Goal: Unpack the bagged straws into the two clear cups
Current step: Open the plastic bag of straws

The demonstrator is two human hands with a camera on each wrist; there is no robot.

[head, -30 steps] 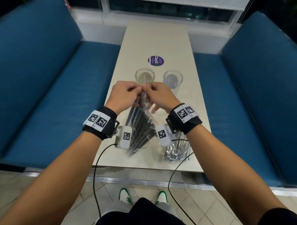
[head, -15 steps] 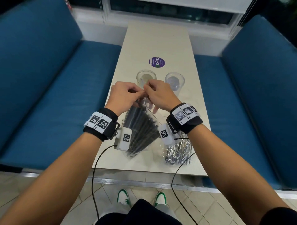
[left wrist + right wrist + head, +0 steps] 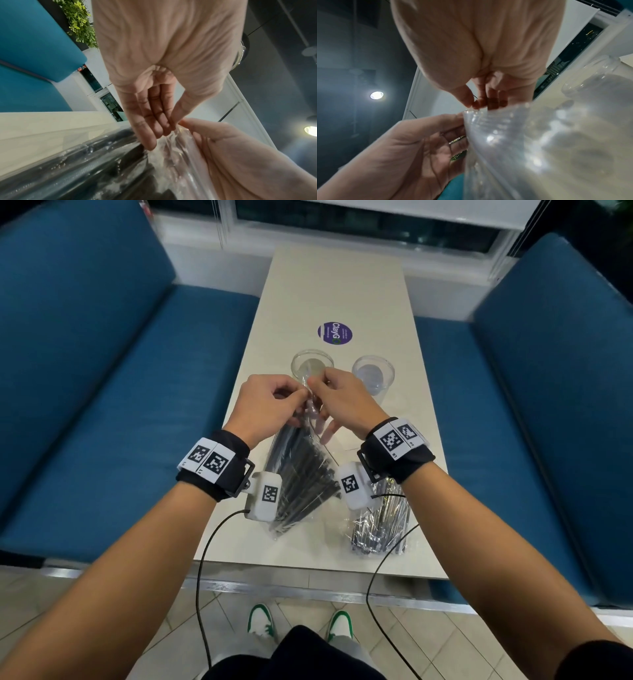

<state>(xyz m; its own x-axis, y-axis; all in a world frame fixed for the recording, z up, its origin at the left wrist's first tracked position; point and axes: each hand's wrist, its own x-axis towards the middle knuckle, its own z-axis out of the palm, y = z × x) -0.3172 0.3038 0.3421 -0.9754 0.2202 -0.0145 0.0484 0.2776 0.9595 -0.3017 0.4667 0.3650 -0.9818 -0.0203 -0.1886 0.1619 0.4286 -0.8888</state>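
A clear bag of black straws (image 3: 301, 474) stands tilted above the table, its bottom near the front edge. My left hand (image 3: 270, 405) and right hand (image 3: 337, 400) both pinch the bag's top edge, thumbs and forefingers close together. In the left wrist view the bag of black straws (image 3: 96, 166) runs down from my left fingers (image 3: 150, 121). In the right wrist view the clear film (image 3: 513, 142) hangs below my right fingertips (image 3: 481, 104). Two empty clear cups, the left cup (image 3: 311, 364) and the right cup (image 3: 373, 373), stand just beyond my hands.
A second bag of silver-wrapped straws (image 3: 380, 525) lies at the table's (image 3: 335, 285) front right, under my right wrist. A purple round sticker (image 3: 335, 333) is beyond the cups. Blue benches (image 3: 102, 371) flank the narrow table on both sides.
My hands have stayed together at the bag's top, shifting slightly. The bag and both cups keep their places.
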